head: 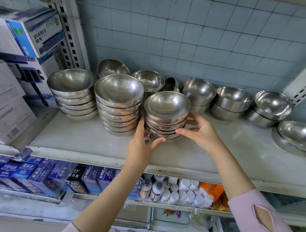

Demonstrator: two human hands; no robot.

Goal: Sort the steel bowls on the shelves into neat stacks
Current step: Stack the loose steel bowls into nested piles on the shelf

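Both hands are on the small stack (166, 116) of steel bowls at the middle of the shelf (78, 135), near its front edge. The left hand (140, 143) takes it from 8 o'clock, fingers running up the side and thumb hooked under the front of the bottom bowl. The right hand (202, 135) closes on it from 4 o'clock, thumb at the front and fingers round the back. So each grip is clamped on that one stack, which seems to sit on the shelf.

At its 9 o'clock, just beside it, stands a taller stack (118, 104), and further that way a wide stack (73, 94). Out towards 3 o'clock the bowls are looser: nested pairs (233, 103) in a row and shallow bowls (295, 136) at the far end. A tilted bowl (172, 84) leans at 12 o'clock behind the small stack.

I judge that the person is squaring up or shifting this stack. Next, the stack needs settling level, with a little room kept from the taller one. After that both hands must let go and reach towards 3 o'clock for matching bowls. The tilted bowl behind could slide if knocked.
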